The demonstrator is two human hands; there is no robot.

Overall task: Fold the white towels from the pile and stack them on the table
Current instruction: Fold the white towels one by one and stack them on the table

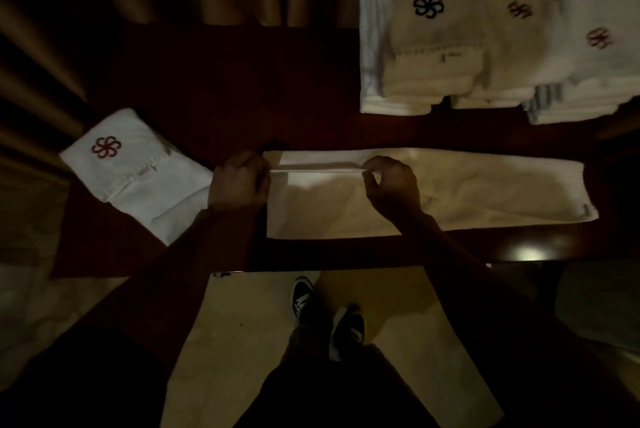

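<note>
We had the long white cloth towel (467, 192) flat mid-frame on the dark brown table (207, 88). Left hand (239, 182) gripped its frame-left end, right hand (391, 185) pinched the raised fold edge. Mid-fold, we judged; next prob. needed both hands carrying it across evenly.

white towel (450, 192), red flower emblem (106, 147), black flower emblem (428, 5), dark brown table (214, 92), black-and-white shoes (329, 310)

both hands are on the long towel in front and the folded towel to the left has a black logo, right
Not quite. In the head view the folded towel on the left carries a red logo, not black. The rest holds: left hand and right hand are both on the long towel.
</note>
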